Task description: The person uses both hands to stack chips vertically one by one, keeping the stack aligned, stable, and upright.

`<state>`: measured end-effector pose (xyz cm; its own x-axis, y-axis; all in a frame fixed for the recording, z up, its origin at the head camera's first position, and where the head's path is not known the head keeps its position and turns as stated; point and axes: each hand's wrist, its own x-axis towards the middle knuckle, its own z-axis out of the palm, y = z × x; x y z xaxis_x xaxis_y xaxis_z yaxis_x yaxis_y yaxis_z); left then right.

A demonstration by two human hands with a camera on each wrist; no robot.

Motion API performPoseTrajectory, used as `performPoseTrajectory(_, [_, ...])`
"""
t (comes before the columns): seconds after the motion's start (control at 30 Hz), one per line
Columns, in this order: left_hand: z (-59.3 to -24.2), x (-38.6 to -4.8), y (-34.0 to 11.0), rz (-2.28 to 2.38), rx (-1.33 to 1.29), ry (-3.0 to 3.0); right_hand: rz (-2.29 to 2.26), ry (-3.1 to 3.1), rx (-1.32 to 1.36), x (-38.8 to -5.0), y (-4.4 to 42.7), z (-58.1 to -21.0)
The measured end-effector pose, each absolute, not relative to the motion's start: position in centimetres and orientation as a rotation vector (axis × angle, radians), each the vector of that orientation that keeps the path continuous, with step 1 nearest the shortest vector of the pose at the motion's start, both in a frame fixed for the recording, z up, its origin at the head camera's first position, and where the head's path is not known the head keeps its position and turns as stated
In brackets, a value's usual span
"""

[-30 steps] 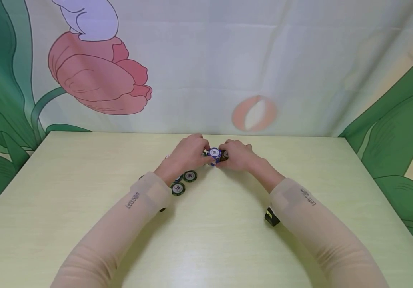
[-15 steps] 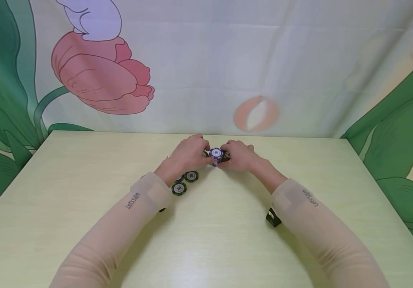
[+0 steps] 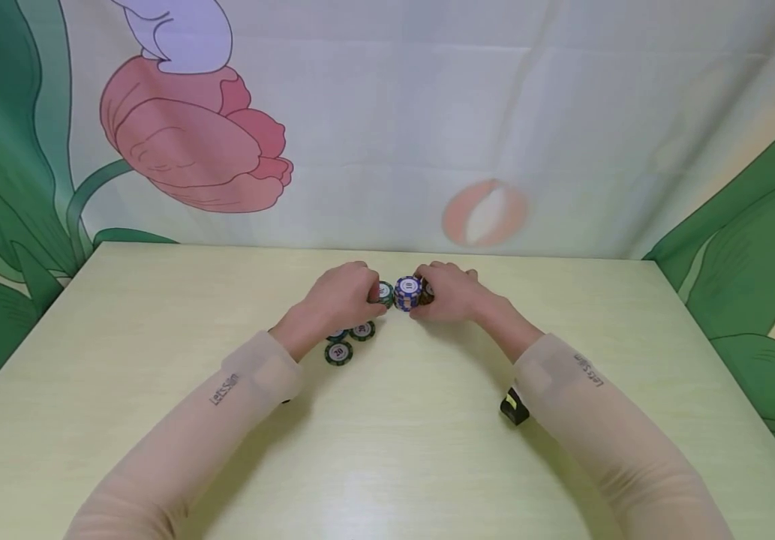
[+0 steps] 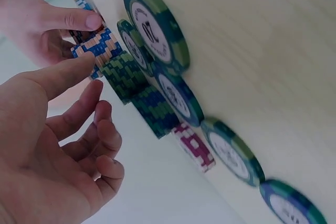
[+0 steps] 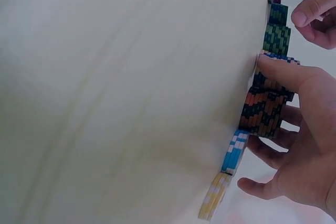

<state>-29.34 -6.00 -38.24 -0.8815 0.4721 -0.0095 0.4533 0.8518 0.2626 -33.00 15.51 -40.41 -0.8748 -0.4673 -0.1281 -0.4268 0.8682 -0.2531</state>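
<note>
The upright blue stack (image 3: 408, 294) stands at nine o'clock from the nearer right hand (image 3: 451, 292) — thumb and forefinger pinching it. The left hand (image 3: 341, 296), loosely curled, holds nothing.

"What sort of place is this?"
"Indoors, but home or studio, I can't tell."
"What shows it?"
"A pale, rectangular, wood-grained table (image 3: 401, 450) before a white cloth hanging (image 3: 373, 135) printed with a pink flower (image 3: 184, 142) and green leaves (image 3: 752, 292)."
</note>
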Motion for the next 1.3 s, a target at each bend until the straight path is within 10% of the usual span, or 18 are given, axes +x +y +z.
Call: performPoseTrajectory(1.3, [-39.1, -27.3, -7.5, 0.193, 0.716, 2.87, -0.36, 2.88, -0.795, -33.4, 11.8, -40.7])
